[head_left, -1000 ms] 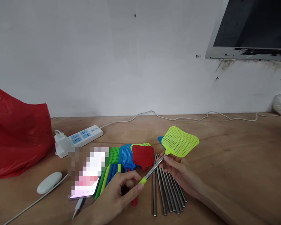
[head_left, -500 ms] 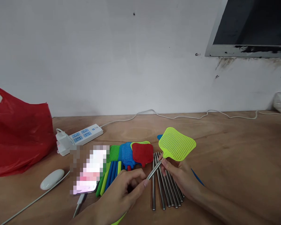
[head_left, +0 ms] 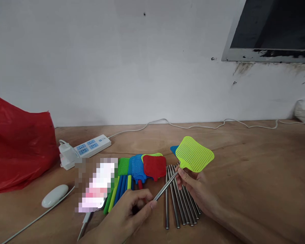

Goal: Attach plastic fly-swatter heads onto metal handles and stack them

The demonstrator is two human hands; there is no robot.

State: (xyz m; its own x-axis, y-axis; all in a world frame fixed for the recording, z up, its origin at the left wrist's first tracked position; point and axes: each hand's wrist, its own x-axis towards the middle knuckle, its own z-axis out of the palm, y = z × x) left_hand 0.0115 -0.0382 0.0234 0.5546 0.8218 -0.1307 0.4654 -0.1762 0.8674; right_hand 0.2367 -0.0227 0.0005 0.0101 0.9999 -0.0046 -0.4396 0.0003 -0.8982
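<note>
A lime-yellow fly swatter (head_left: 195, 155) with a perforated head and a metal rod is held slanting between my two hands. My right hand (head_left: 193, 184) pinches the joint where the head meets the rod. Lower down to the left, my left hand (head_left: 132, 210) is closed round the other end of the rod, and its fingers hide what lies inside. Several loose metal rods (head_left: 176, 200) lie side by side on the table beneath. Just left of them are a red swatter head (head_left: 155, 166), blue swatter heads (head_left: 137, 167) and a green one (head_left: 123, 166), near coloured handles (head_left: 119, 189).
A blue swatter head (head_left: 173, 149) lies partly behind the lime one. On the left are a phone (head_left: 99, 186), blurred out, a white power strip (head_left: 94, 145) with a plugged-in charger (head_left: 67, 154), a white oval device (head_left: 55, 196) and a red plastic bag (head_left: 20, 145). A white cable (head_left: 185, 127) runs along the wall.
My hands have moved further apart, so a longer stretch of metal rod shows between them. The swatter head has shifted slightly right; my left hand has moved down and left.
</note>
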